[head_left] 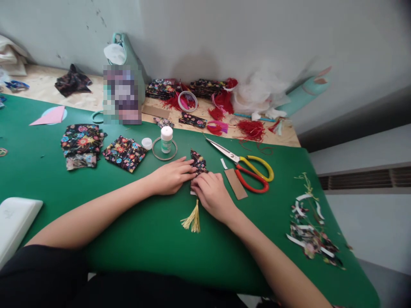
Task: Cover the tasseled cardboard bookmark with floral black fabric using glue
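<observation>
A narrow black floral fabric piece (198, 160) lies on the green table, pointed at its far end. A pale yellow tassel (194, 219) spreads out from its near end. My left hand (173, 174) lies fairly flat beside the piece, its fingertips touching the left edge, fingers apart. My right hand (213, 192) is curled over the near part with its fingers pressed together on the fabric, just above the tassel. What lies under the right fingers is hidden. Right of that hand are a brown card strip (236, 184) and scissors (237, 158) with yellow and red handles.
Beyond my left hand stands a white glue bottle (166, 140) inside a ring. Folded floral fabrics (125, 154) lie left. Fabric scraps (313, 239) are near the right edge of the green table (144, 252). Red tassels (250, 129) line the back, and a white device (17, 222) sits left.
</observation>
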